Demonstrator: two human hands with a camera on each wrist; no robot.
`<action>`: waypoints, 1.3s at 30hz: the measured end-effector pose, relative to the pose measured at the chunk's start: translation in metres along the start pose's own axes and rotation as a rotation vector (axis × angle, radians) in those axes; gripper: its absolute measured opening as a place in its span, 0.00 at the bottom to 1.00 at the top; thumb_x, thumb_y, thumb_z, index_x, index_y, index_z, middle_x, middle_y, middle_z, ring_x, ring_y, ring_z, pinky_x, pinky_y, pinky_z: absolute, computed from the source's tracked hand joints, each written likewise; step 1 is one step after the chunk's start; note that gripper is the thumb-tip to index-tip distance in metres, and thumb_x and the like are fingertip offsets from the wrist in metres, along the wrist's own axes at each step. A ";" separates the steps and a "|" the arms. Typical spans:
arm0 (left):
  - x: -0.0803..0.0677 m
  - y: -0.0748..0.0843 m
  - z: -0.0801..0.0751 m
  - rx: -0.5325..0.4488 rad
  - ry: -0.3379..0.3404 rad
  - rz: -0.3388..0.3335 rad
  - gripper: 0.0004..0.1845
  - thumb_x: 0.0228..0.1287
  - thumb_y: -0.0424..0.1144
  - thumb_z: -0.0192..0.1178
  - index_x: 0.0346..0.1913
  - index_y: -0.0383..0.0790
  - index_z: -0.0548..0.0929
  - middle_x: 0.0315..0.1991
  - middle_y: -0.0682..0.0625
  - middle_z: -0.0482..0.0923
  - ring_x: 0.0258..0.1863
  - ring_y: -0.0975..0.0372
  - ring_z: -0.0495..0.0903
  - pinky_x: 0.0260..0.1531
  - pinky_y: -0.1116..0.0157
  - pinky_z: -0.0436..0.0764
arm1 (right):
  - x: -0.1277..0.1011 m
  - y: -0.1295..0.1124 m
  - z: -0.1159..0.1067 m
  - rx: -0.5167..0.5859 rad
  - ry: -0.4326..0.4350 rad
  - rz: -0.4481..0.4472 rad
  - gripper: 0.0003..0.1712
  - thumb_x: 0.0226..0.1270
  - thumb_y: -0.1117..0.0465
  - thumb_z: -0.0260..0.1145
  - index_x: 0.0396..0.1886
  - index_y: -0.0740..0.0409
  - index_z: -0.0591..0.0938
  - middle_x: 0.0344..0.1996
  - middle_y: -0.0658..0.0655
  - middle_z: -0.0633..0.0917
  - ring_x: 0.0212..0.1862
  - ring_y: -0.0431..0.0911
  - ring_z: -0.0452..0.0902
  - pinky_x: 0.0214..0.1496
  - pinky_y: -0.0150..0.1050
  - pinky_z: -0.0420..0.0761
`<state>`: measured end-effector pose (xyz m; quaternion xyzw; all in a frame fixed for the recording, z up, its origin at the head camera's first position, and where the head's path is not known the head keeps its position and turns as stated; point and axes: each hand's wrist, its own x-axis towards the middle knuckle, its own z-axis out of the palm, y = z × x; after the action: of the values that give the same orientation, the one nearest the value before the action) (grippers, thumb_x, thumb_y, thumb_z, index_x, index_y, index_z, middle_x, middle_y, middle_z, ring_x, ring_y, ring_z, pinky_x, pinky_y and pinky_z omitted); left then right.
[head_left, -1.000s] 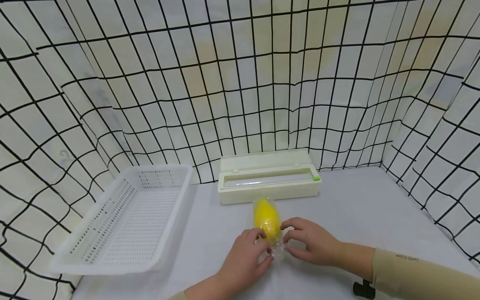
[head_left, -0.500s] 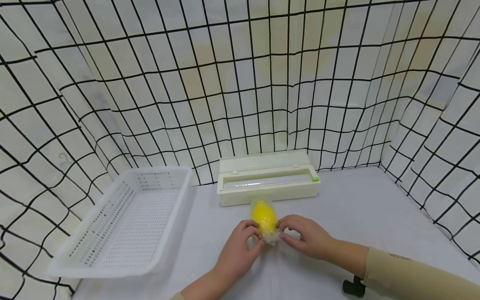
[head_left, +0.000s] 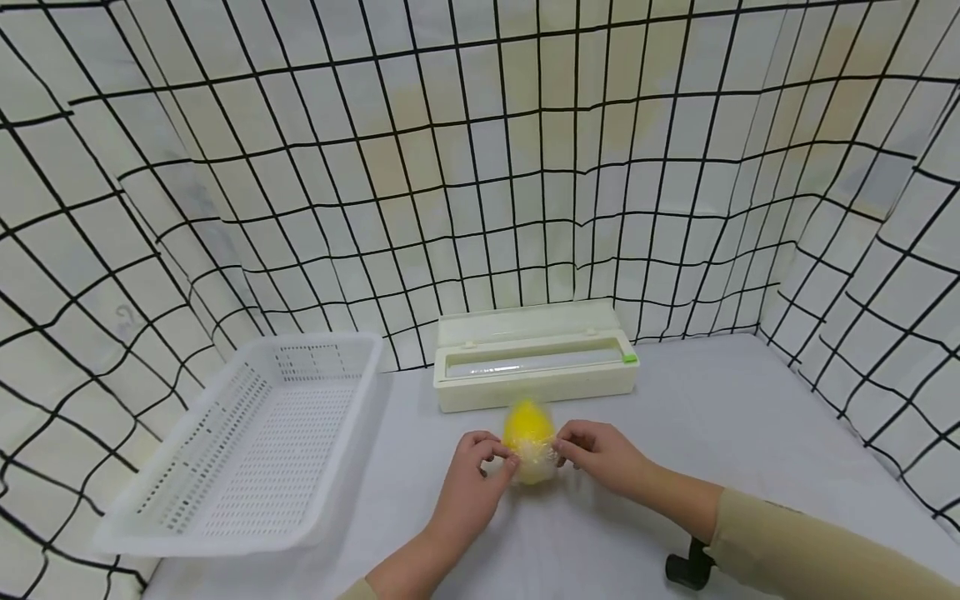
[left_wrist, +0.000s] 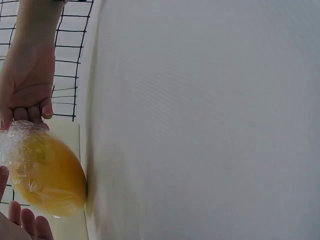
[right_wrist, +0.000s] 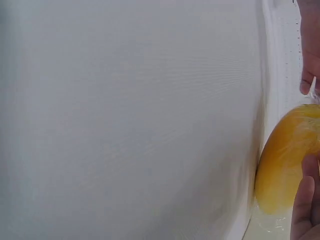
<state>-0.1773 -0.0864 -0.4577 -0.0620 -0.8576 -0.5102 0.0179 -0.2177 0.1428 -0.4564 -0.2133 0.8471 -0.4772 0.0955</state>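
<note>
A yellow lemon-like fruit sits on the white table, just in front of the cream cling-film dispenser box and between both hands. Clear film already covers the fruit: in the left wrist view the film shows as crinkled, bunched plastic at the near end of the fruit, and in the right wrist view it lies smooth and shiny over the yellow skin.

The left hand has its fingertips curled in, pinching the gathered film at the fruit's left side. The right hand does the same from the right, thumb and fingers nipping the film close to the fruit. Both grips are therefore pressed onto the plastic rather than spread.

Judging by how things lie, the wrapping looks mostly done: the sheet is cut free of the dispenser and drawn round the fruit, and what seems left is to tuck or seal the loose bunched end. Whether the underside is fully covered cannot be told.

To the left, well apart from the fruit, a white perforated basket stands on the table. A black-gridded white cloth hangs behind and around the scene.
</note>
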 end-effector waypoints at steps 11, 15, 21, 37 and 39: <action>0.009 -0.007 0.002 -0.090 0.052 -0.219 0.09 0.68 0.45 0.62 0.40 0.44 0.82 0.51 0.51 0.79 0.44 0.58 0.76 0.37 0.63 0.80 | 0.008 0.005 0.006 0.198 -0.035 0.131 0.14 0.77 0.55 0.57 0.36 0.60 0.80 0.31 0.53 0.85 0.38 0.46 0.82 0.39 0.40 0.83; 0.009 -0.007 0.001 -0.108 0.024 -0.234 0.09 0.67 0.45 0.63 0.40 0.43 0.82 0.49 0.50 0.78 0.40 0.58 0.75 0.33 0.64 0.78 | 0.006 0.003 0.010 0.178 -0.073 0.126 0.19 0.77 0.48 0.55 0.38 0.58 0.80 0.31 0.53 0.84 0.37 0.47 0.81 0.36 0.39 0.82; 0.009 -0.007 0.002 -0.097 0.001 -0.219 0.10 0.66 0.46 0.64 0.40 0.43 0.82 0.49 0.48 0.77 0.40 0.58 0.75 0.33 0.64 0.79 | 0.003 0.000 0.013 0.039 -0.018 0.083 0.15 0.73 0.45 0.61 0.36 0.51 0.81 0.28 0.51 0.82 0.34 0.47 0.76 0.31 0.37 0.79; 0.014 -0.007 0.005 -0.181 -0.041 -0.283 0.10 0.63 0.42 0.67 0.41 0.40 0.82 0.55 0.45 0.77 0.39 0.58 0.77 0.35 0.62 0.81 | 0.008 0.006 0.009 0.327 -0.038 0.380 0.18 0.71 0.50 0.64 0.36 0.63 0.81 0.32 0.55 0.86 0.35 0.46 0.82 0.41 0.39 0.84; 0.016 -0.008 0.004 -0.204 -0.053 -0.303 0.13 0.62 0.42 0.68 0.45 0.40 0.80 0.59 0.44 0.76 0.38 0.57 0.77 0.35 0.63 0.80 | 0.009 0.008 0.008 0.357 -0.055 0.390 0.19 0.70 0.49 0.66 0.38 0.63 0.80 0.33 0.56 0.86 0.34 0.46 0.82 0.40 0.38 0.85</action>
<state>-0.1938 -0.0849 -0.4654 0.0531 -0.8010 -0.5897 -0.0882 -0.2249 0.1366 -0.4672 -0.0387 0.7717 -0.5858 0.2445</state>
